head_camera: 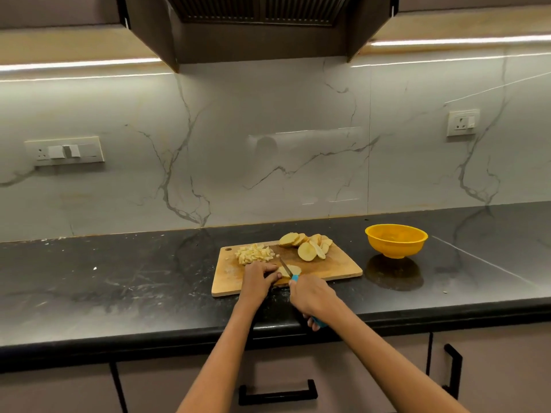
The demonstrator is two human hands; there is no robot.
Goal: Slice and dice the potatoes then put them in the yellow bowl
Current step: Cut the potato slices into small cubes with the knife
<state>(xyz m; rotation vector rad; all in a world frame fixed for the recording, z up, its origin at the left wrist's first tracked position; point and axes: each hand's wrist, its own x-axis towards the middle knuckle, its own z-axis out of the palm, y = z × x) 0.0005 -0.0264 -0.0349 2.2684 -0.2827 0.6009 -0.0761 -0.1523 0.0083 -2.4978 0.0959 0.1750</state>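
Observation:
A wooden cutting board [337, 268] lies on the black counter. On its far left sits a heap of diced potato [254, 254]; at its far right lie several potato slices [307, 245]. My left hand [257, 280] pins a potato slice [293, 270] at the board's near edge. My right hand [310, 296] grips a blue-handled knife [294, 278], its blade lying across that slice. The yellow bowl [396, 240] stands to the right of the board, and nothing shows inside it.
The black counter [119, 278] runs left and right, its front edge just below my hands. A marble backsplash rises behind, with a socket plate [65, 151] at left and another socket [463, 122] at right. Drawers with black handles [277, 393] sit below.

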